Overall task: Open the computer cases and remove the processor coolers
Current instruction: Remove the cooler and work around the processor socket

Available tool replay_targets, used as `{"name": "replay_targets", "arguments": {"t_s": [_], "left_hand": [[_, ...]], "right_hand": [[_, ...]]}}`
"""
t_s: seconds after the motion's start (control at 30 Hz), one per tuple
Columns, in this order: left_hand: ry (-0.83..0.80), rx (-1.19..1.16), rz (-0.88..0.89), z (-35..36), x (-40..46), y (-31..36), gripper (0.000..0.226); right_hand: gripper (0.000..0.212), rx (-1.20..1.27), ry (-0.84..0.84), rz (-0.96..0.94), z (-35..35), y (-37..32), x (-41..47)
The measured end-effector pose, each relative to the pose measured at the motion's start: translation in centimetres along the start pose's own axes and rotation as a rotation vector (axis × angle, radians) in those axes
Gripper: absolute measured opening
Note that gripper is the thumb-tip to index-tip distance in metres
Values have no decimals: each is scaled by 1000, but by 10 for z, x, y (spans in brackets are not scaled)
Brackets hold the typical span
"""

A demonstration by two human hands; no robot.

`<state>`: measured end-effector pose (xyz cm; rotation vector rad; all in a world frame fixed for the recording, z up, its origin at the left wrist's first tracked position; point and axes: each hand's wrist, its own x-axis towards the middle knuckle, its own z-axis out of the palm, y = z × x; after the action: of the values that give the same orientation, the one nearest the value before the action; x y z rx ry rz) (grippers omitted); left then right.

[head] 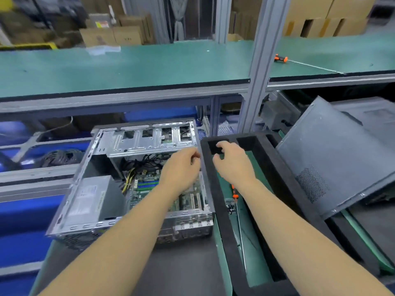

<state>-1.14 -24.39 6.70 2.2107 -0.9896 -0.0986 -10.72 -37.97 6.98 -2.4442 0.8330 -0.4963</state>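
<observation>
An open grey computer case [85, 201] lies on its side on the bench, with its green motherboard [147, 186] and black cables showing. My left hand [181, 165] hovers over the board by the case's right wall, fingers curled together; anything in them is blurred. My left forearm hides the middle of the board, and no cooler shows. My right hand [233, 161] is over the far end of a black foam tray [215, 201], thumb and fingers apart and holding nothing. The removed grey side panel [333, 159] leans at the right.
An orange-handled screwdriver [235, 194] and several small screws [230, 208] lie in the foam tray's long slot. A green shelf [128, 67] runs above, with an orange tool [281, 58] on it. An aluminium post [256, 82] stands behind the tray. Blue bins sit at the left.
</observation>
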Motion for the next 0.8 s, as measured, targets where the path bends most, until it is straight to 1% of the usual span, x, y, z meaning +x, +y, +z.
{"name": "replay_targets", "arguments": {"t_s": [0.1, 0.2, 0.23, 0.33, 0.43, 0.5, 0.57, 0.6, 0.67, 0.73, 0.8], "left_hand": [[-20, 187, -50, -41, -13, -51, 19], [-181, 372, -131, -73, -32, -101, 21], [-253, 436, -136, -80, -39, -114, 23], [-454, 618, -70, -85, -50, -133, 24], [-608, 675, -20, -79, -45, -135, 24], [-725, 713, 3, -74, -39, -134, 18], [-856, 699, -6, -67, -35, -137, 16], [-922, 653, -23, -62, -34, -139, 15], [-1026, 485, -80, -55, -33, -142, 20], [-1052, 379, -115, -53, -33, -143, 30], [-1052, 329, -147, -53, -33, -143, 36]], "right_hand": [[33, 42, -15, -143, 23, -51, 6], [29, 6, -99, -215, 54, -78, 4], [29, -8, -139, -213, 65, -82, 2], [29, -38, -272, -164, 97, -79, -8], [33, -169, -541, -148, 120, -77, -15], [36, -232, -609, -104, 123, -74, -12], [38, -346, -652, -26, 125, -68, -7], [33, -413, -686, 13, 126, -65, -6], [13, -523, -748, 81, 129, -59, -7], [24, -550, -769, 122, 134, -54, -7], [27, -586, -788, 126, 135, -52, -2]]}}
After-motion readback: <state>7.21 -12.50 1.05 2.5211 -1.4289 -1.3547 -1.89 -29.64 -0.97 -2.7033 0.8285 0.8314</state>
